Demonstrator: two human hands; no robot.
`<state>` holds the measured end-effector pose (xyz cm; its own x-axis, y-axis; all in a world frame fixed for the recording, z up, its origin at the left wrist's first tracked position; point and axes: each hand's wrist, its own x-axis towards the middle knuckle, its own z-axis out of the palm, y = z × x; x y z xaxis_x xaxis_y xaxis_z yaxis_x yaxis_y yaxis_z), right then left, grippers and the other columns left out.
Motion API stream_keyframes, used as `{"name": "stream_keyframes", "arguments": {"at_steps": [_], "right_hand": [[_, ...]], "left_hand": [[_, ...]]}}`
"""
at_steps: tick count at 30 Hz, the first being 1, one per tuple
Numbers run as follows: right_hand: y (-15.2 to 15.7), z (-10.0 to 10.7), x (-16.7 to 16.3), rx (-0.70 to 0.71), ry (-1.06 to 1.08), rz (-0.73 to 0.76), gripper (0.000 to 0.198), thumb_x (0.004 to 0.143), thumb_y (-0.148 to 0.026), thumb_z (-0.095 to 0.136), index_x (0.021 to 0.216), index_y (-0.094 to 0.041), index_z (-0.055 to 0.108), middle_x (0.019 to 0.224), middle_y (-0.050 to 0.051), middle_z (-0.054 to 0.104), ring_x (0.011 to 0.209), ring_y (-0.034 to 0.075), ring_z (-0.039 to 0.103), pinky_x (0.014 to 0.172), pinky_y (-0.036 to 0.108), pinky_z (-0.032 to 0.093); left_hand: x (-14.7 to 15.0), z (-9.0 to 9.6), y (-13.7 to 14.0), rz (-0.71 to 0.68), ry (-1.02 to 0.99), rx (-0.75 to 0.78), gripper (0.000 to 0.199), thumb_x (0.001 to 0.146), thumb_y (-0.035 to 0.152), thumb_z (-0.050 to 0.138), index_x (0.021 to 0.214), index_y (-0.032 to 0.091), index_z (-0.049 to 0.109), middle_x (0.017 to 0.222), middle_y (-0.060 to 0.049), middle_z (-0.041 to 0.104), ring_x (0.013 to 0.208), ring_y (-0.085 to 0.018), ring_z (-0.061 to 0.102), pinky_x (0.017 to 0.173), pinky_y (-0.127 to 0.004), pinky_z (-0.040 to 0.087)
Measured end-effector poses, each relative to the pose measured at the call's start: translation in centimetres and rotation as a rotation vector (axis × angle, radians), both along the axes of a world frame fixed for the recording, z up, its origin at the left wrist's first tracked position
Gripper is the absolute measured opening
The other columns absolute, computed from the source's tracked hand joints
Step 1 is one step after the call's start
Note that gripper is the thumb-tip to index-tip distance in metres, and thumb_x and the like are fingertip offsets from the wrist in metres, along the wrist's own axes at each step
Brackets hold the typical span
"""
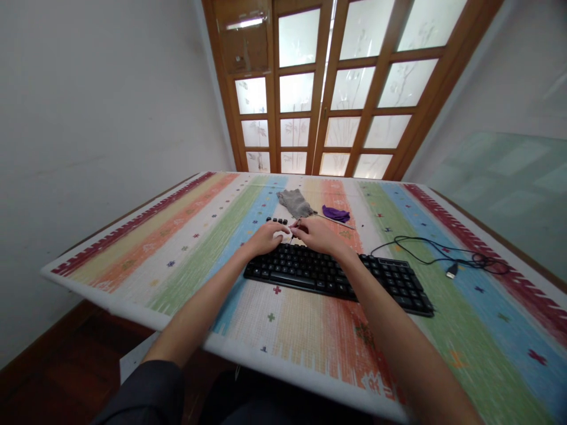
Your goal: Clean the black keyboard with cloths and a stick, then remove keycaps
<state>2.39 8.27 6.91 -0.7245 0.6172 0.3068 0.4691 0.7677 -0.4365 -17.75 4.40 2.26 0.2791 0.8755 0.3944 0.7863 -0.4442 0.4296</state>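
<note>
A black keyboard (310, 274) lies across the striped cloth in front of me. My left hand (266, 236) is over its upper left part, with thumb and fingers closed in a pinch. My right hand (315, 233) meets it there, fingertips also pinched together. Between the two hands is something small, partly dark, too small and hidden to name. Just beyond the left hand sit several loose black keycaps (277, 221) in a row. Both forearms reach in from the table's near edge, the right one crossing over the keyboard.
Beyond my hands lie a crumpled grey cloth (295, 202), a purple cloth (335, 213) and a thin stick (335, 221). The keyboard's coiled cable (436, 241) with its USB plug (452, 271) rests to the right. A striped tablecloth (177, 265) covers the table.
</note>
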Motion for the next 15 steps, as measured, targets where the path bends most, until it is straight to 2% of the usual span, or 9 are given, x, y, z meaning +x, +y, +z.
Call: {"name": "stream_keyframes", "arguments": {"at_steps": [5,9,15], "right_hand": [[0.4,-0.4,0.1,-0.023,0.026,-0.008,0.022,0.092,-0.024,0.057,0.086,-0.015,0.075,0.083,0.009,0.076,0.073,0.019,0.065,0.065,0.026,0.042],[0.7,-0.8,0.2,-0.051,0.057,-0.038,0.023,0.092,-0.023,0.056,0.085,-0.014,0.076,0.082,0.009,0.076,0.072,0.019,0.066,0.066,0.026,0.044],[0.8,-1.3,0.0,-0.088,0.079,-0.054,0.022,0.091,-0.025,0.057,0.084,-0.015,0.076,0.078,0.008,0.076,0.069,0.018,0.067,0.064,0.026,0.045]], "left_hand": [[1.0,-0.6,-0.9,-0.027,-0.087,-0.051,0.027,0.083,0.008,0.051,0.096,0.018,0.072,0.101,-0.004,0.075,0.095,-0.018,0.068,0.093,-0.034,0.052],[1.2,-1.2,-1.1,-0.06,-0.125,-0.109,0.034,0.078,0.004,0.05,0.102,0.016,0.071,0.098,-0.004,0.075,0.09,-0.017,0.069,0.087,-0.031,0.054],[1.1,-1.5,-1.1,-0.078,-0.148,-0.14,0.034,0.077,0.006,0.051,0.104,0.016,0.07,0.102,-0.005,0.074,0.092,-0.018,0.068,0.087,-0.031,0.054]]}}
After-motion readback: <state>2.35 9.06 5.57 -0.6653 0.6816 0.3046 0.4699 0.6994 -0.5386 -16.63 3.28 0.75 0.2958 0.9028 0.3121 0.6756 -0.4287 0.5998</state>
